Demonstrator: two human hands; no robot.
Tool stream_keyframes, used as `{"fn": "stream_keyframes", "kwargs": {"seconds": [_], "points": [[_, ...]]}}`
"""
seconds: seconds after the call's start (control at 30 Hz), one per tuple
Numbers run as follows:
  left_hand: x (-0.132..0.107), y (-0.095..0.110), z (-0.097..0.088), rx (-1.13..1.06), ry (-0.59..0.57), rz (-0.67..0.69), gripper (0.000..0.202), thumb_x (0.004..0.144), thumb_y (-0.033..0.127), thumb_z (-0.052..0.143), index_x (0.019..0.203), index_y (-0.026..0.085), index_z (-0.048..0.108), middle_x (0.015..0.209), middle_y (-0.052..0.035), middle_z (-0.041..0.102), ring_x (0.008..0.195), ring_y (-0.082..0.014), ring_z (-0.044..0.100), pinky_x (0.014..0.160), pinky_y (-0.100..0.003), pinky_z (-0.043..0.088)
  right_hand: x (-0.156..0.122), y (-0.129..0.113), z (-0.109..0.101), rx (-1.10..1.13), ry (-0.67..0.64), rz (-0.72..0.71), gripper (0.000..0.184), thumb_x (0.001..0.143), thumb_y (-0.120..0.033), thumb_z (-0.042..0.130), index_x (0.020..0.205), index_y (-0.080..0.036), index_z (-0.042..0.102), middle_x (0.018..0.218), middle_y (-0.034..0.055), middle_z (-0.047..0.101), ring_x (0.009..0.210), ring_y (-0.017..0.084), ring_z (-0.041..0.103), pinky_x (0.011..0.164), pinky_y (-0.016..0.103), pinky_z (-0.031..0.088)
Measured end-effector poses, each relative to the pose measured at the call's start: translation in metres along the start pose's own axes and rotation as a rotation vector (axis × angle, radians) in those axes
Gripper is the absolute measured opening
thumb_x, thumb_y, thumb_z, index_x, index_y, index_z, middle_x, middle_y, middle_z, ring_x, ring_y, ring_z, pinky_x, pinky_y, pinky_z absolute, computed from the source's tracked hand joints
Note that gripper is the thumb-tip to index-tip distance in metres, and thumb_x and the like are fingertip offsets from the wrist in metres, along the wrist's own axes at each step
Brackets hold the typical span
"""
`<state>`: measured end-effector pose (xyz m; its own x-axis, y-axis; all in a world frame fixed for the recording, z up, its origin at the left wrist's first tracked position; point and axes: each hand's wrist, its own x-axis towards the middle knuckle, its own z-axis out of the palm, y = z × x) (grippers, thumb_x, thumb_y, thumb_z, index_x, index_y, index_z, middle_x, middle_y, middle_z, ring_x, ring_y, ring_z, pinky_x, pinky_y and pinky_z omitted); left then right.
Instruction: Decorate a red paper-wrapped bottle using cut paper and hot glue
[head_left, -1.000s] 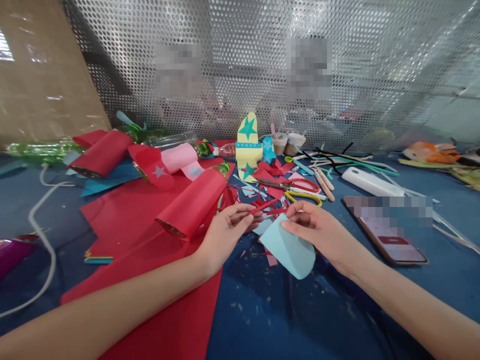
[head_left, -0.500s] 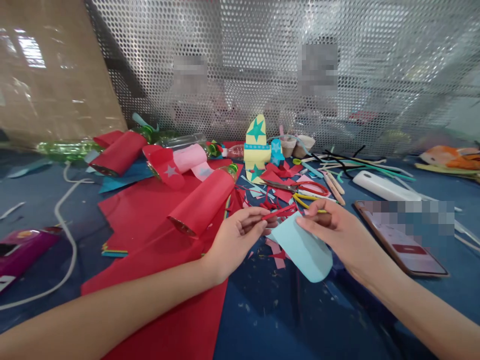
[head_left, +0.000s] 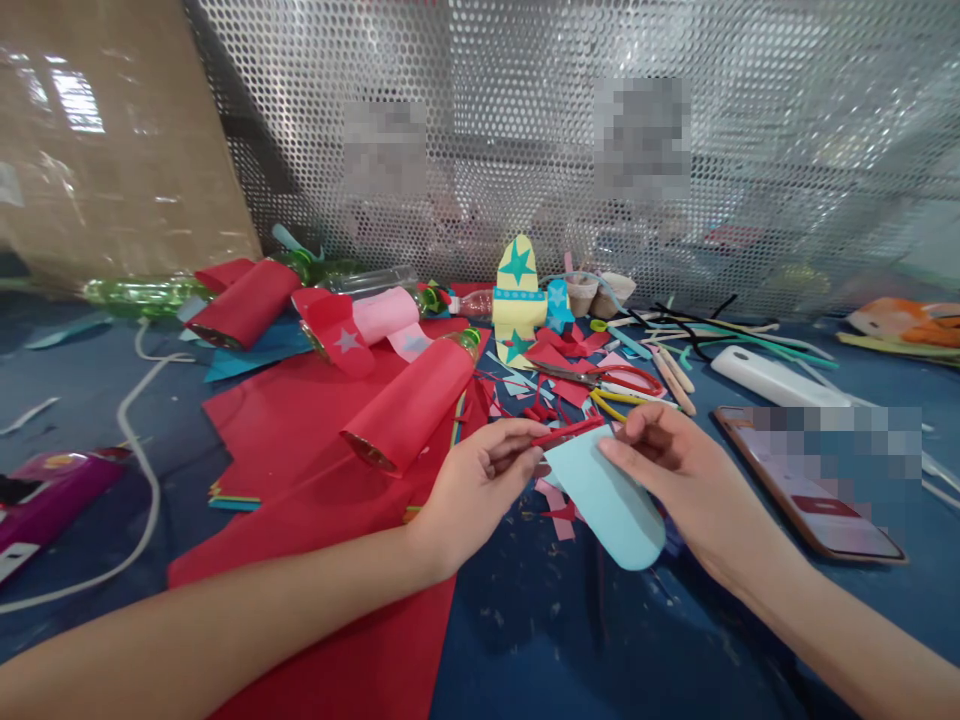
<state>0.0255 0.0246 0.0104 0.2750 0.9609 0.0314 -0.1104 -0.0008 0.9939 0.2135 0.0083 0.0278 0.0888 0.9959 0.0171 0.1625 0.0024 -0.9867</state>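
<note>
A light blue piece of paper with a rounded lower end (head_left: 616,510) hangs tilted between my hands. My right hand (head_left: 664,455) pinches its upper right edge between thumb and fingers. Along its top edge runs a narrow red strip (head_left: 574,432). My left hand (head_left: 487,480) is closed, with its fingertips at the strip's left end and close to the blue paper's corner. Whether the strip is joined to the blue paper, I cannot tell. Scissors with red handles (head_left: 626,377) lie just beyond my hands among red, pink and blue paper scraps (head_left: 556,500).
Red paper sheets (head_left: 330,640) spread under my left forearm. Bottles wrapped in red paper (head_left: 412,400) lie behind. A yellow paper rocket shape with stars (head_left: 517,310) stands at the back. To the right are a phone (head_left: 810,490) and a white stick-like device (head_left: 776,378); a purple tool (head_left: 56,505) lies left.
The view has shifted slightly, moving everything a little to the right. Both hands keep almost the same hold; the red strip and blue paper have barely moved between them.
</note>
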Motion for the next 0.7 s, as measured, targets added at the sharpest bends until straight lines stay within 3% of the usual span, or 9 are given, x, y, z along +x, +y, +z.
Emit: {"fn": "stream_keyframes", "kwargs": {"seconds": [0.7], "points": [[-0.0032,-0.0033,0.0006,-0.018,-0.056,0.037,0.017,0.083,0.016,0.056,0.098,0.019,0.065,0.101,-0.0052,0.073,0.093,-0.0181,0.069,0.079,-0.028,0.057,-0.0007,0.0009,0.0037,-0.036,0.049,-0.003,0.033,0.070,-0.045,0.072,0.071,-0.024,0.046,0.067,-0.0043,0.047,0.060,0.012,0.046,0.052,0.023,0.039]]}}
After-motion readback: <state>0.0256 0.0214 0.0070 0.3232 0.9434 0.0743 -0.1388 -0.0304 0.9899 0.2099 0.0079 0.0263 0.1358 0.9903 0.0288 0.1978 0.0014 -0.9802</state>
